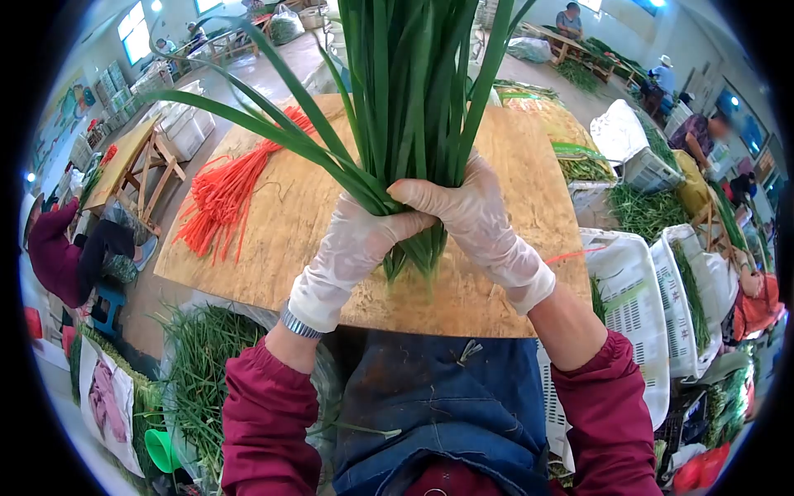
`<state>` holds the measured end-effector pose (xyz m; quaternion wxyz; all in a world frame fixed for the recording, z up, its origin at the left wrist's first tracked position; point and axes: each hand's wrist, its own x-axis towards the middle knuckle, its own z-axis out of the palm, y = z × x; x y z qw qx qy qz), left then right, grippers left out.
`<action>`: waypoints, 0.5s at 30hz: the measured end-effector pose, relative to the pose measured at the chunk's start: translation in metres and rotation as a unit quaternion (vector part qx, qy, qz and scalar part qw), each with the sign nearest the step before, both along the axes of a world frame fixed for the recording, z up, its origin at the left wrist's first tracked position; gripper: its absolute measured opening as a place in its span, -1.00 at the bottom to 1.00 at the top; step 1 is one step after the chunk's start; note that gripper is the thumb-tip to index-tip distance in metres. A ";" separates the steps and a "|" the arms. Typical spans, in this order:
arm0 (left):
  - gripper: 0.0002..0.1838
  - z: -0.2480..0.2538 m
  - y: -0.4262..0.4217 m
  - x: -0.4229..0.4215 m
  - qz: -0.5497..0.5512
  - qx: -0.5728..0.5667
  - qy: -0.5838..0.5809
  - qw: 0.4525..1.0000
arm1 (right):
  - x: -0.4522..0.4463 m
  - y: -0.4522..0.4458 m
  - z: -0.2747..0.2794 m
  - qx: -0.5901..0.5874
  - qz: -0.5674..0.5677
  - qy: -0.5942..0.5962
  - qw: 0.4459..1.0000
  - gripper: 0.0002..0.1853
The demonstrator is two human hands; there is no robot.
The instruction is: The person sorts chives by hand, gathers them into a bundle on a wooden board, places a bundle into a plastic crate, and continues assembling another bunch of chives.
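A thick bunch of garlic chives (pixel 413 99), with long flat green leaves, stands upright over the wooden table (pixel 513 223). My left hand (pixel 356 248), in a thin whitish glove, is wrapped round its lower part from the left. From the other side my right hand (pixel 471 215), gloved the same way, grips the bunch, its thumb lying across the front above the left thumb. Several leaves splay out to the left, and the lower ends point down at the tabletop. A heap of red ties (pixel 223 198) lies on the table's left side.
White plastic crates (pixel 633 289) stand to the right, some holding greens. Loose greens (pixel 207 372) fill a bag at the lower left, near a green cup (pixel 161 450). A seated person (pixel 62 248) is at the left; other people work at tables further back.
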<state>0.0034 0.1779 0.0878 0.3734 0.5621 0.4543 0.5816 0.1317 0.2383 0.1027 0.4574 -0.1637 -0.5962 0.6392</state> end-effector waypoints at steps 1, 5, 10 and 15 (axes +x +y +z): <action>-0.56 -0.001 0.002 0.000 0.007 0.022 0.029 0.999 | 0.000 0.000 0.001 0.010 0.002 -0.011 1.000 -0.30; -0.46 -0.012 0.016 -0.001 0.004 0.082 0.014 0.996 | -0.010 -0.001 0.006 0.047 0.000 -0.014 0.999 -0.23; -0.40 0.002 0.025 0.000 -0.047 0.077 0.006 0.996 | -0.012 -0.001 0.017 0.106 -0.053 -0.013 0.993 -0.30; -0.39 -0.004 0.021 0.001 -0.016 0.065 0.145 0.987 | -0.010 0.003 -0.001 0.086 -0.034 -0.061 0.994 -0.10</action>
